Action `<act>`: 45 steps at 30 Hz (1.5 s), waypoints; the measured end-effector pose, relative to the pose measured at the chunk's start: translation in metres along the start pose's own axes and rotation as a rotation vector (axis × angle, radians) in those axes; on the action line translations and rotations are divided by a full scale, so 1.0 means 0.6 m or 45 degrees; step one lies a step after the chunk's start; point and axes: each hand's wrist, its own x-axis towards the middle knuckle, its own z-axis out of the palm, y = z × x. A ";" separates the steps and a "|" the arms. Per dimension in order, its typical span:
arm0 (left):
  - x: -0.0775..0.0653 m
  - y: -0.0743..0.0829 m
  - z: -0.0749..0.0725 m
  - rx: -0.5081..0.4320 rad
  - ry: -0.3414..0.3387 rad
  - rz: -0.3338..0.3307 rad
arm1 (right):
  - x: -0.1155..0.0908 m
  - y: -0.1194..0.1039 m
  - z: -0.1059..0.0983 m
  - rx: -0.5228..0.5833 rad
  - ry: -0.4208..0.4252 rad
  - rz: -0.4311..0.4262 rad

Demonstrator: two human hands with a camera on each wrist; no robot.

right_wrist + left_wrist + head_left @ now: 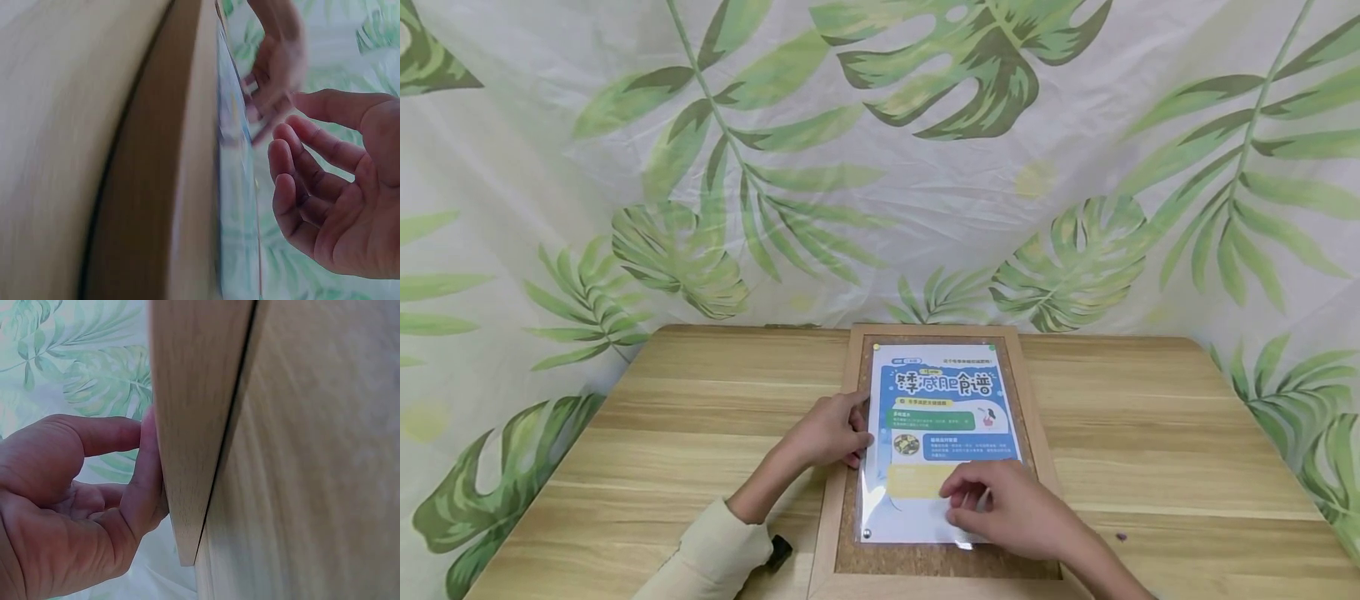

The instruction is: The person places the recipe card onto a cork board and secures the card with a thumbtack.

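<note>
Starting at the lower left of the head view, a pale sleeve [715,558] leads up to our left hand [829,433], which rests at the left edge of a cork board [932,565] with a light wooden frame [827,533]. Its fingers are loosely curled, the tips touching the left edge of the laminated poster [943,408] and the frame beside it. We judge they are there to keep the sheet from sliding. In the left wrist view the fingers [147,481] press against the side of the wooden frame [187,456].

The poster lies flat at the centre of the frame, on the cork, blue and white with printed text and small pictures. Small pins show at its corners: one at the upper right [992,347] and one at the lower left [867,533].

Just right of centre, our right hand [1007,512] hovers low over the poster's lower right part, fingers bent and spread a little, holding nothing; the right wrist view shows them relaxed and apart from the sheet.

The board sits on a wooden worktop [1150,417]. A leaf-print curtain [880,150] fills the upper frame.
</note>
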 end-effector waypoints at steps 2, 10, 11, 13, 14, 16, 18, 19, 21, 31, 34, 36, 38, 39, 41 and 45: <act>-0.001 0.000 -0.001 -0.002 0.000 0.004 | -0.012 0.011 -0.017 -0.019 0.035 0.033; -0.007 0.000 -0.003 0.001 -0.005 0.010 | -0.062 0.071 -0.062 -0.052 0.167 0.155; -0.007 0.000 -0.003 0.000 -0.004 0.009 | -0.068 0.079 -0.065 -0.056 0.178 0.172; -0.007 0.000 -0.003 0.003 -0.001 0.007 | -0.080 0.093 -0.070 -0.070 0.201 0.184; -0.006 0.000 -0.002 0.003 0.001 0.003 | -0.085 0.100 -0.073 -0.082 0.211 0.180; -0.006 0.000 -0.002 0.005 0.003 0.002 | -0.096 0.111 -0.078 -0.101 0.236 0.179; -0.005 0.000 -0.001 0.015 0.004 0.004 | -0.106 0.119 -0.084 -0.115 0.253 0.172; -0.005 0.000 -0.001 0.018 0.003 0.005 | -0.111 0.123 -0.087 -0.125 0.264 0.167; -0.004 0.001 -0.001 0.021 0.000 0.007 | -0.120 0.132 -0.093 -0.152 0.283 0.155; -0.004 0.001 -0.001 0.005 -0.012 0.020 | -0.163 0.170 -0.123 -0.234 0.278 0.200; -0.002 0.000 0.001 -0.015 -0.029 0.024 | -0.176 0.184 -0.127 -0.226 0.215 0.203; -0.002 0.000 0.002 -0.023 -0.035 0.025 | -0.183 0.192 -0.128 -0.211 0.177 0.200; -0.001 -0.001 0.002 -0.024 -0.032 0.026 | -0.188 0.200 -0.129 -0.198 0.147 0.187; -0.002 -0.001 0.001 -0.022 -0.028 0.025 | -0.190 0.203 -0.130 -0.195 0.137 0.174; -0.002 0.000 0.000 -0.012 -0.022 0.024 | -0.192 0.209 -0.131 -0.185 0.128 0.162; -0.003 0.001 -0.003 0.009 -0.016 0.027 | -0.197 0.220 -0.134 -0.174 0.129 0.125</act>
